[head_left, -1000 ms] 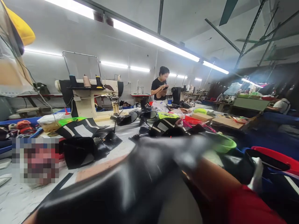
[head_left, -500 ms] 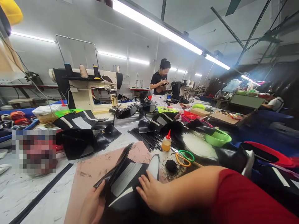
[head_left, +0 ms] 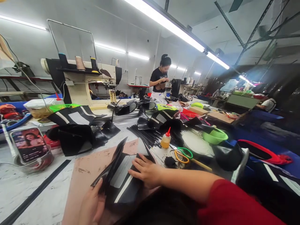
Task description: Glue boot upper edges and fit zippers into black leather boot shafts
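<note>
A folded black leather piece (head_left: 127, 186) with a grey patch and a pale strip on its inner side lies over a pinkish board (head_left: 79, 175). My left hand (head_left: 95, 200) grips the raised flap at its left edge, thumb on the outer face, fingers partly hidden underneath. My right hand (head_left: 148, 172) rests flat on the piece's right part, fingers stretched out and slightly apart. Beyond the right hand stand a glue bottle (head_left: 165, 140) with a red tip and scissors (head_left: 181, 155) with green and orange handles, near a black clump (head_left: 170, 162).
More black leather pieces (head_left: 75, 139) and a bundle of black strips (head_left: 142, 134) lie farther back. A phone (head_left: 29, 145) leans in a clear container at left. A sewing machine (head_left: 79, 84) stands behind. Green bowl (head_left: 214, 136) at right; a co-worker (head_left: 160, 76) stands across.
My right hand has slid left and slightly up across the leather piece, which has turned a little. My left hand keeps its hold on the flap. The view has shifted slightly.
</note>
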Motion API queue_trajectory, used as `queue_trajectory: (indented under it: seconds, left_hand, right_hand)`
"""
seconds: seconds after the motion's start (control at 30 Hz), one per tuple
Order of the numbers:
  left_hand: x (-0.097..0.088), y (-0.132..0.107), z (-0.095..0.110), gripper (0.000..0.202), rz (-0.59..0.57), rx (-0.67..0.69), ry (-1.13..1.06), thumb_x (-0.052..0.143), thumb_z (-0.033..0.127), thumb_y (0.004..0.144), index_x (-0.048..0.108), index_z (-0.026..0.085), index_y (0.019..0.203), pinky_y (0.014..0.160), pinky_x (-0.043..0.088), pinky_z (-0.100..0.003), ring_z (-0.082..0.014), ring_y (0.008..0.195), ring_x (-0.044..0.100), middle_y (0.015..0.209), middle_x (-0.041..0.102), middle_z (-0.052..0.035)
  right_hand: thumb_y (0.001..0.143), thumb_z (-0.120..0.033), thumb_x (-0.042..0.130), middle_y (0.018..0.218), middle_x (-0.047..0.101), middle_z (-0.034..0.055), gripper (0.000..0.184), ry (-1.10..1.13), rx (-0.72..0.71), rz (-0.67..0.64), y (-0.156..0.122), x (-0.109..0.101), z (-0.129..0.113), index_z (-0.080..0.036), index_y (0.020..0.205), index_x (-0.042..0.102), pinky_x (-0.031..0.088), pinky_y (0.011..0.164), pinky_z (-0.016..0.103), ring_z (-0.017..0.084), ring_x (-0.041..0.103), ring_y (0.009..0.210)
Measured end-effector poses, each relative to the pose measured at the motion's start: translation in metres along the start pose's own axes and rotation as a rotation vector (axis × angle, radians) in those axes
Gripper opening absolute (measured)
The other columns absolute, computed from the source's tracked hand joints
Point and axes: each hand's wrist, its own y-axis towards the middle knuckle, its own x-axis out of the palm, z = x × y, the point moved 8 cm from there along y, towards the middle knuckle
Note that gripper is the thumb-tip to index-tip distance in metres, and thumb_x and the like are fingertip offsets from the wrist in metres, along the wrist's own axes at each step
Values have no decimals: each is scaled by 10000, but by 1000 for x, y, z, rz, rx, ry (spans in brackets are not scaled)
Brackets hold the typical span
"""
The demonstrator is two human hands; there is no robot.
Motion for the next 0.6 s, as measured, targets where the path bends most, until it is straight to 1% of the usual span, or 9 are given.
queue_trajectory:
  seconds: [0.1,0.17,0.23,0.3,0.37,0.43,0.5,0.53,0.6]
  left_hand:
    - [-5,4,0,209,41,-4,-8,463,-6,775,608,144,771,566,520,-169,-87,591,611,684,655,10]
    - [-7,5,0,212,28,11,2,458,1,779,611,149,769,595,518,-168,-87,606,615,678,654,7]
    - [-7,4,-1,209,-7,33,31,459,18,786,617,155,780,624,509,-158,-86,639,623,673,654,0]
    - [-7,0,-9,182,-49,7,87,475,46,785,620,155,770,625,504,-167,-97,652,629,664,654,-11]
    - [-6,-8,-22,132,-103,-61,146,517,72,759,624,148,746,608,500,-184,-113,644,631,665,659,-24]
    - [-3,-16,-36,64,-168,-130,175,579,98,710,630,135,723,598,493,-195,-124,626,625,666,664,-34]
    - [-1,-23,-46,66,-218,-168,156,642,129,652,632,126,717,601,486,-199,-126,618,617,664,667,-35]
    - [-1,-25,-50,100,-227,-184,139,666,147,627,629,123,717,603,483,-204,-128,613,613,659,666,-34]
    - [-2,-26,-55,158,-230,-212,112,694,176,592,622,118,719,606,479,-215,-129,606,605,649,664,-31]
  right_hand:
    - [825,-212,399,1325,391,203,492,-66,-140,32,-2,-5,4,-191,1315,350,165,999,550,327,333,1238]
    - [838,-195,379,1307,413,207,469,-49,-138,-43,5,-14,9,-222,1306,372,262,933,569,347,381,1202]
    - [818,-164,399,1217,500,213,491,38,-72,-252,14,-19,16,-222,1306,383,389,820,523,342,491,1095]
    - [781,-105,416,1029,616,174,531,229,-19,-581,14,-16,19,-204,1302,400,469,686,396,278,604,901]
    - [779,-104,414,870,660,86,494,522,-39,-912,3,-13,11,-206,1260,458,478,584,287,190,632,711]
    - [822,-179,395,761,655,21,357,722,-63,-1110,-8,-13,3,-197,1134,567,463,521,232,135,610,595]
    - [821,-266,435,698,639,15,271,672,-49,-1103,-11,-11,-2,-155,957,642,455,511,231,135,598,574]
    - [781,-286,501,706,639,35,247,590,-58,-1028,-9,-11,-7,-132,909,646,455,528,248,154,601,602]
    - [671,-249,618,800,641,98,314,425,-159,-793,-4,-18,-29,-100,948,617,449,560,290,209,604,687]
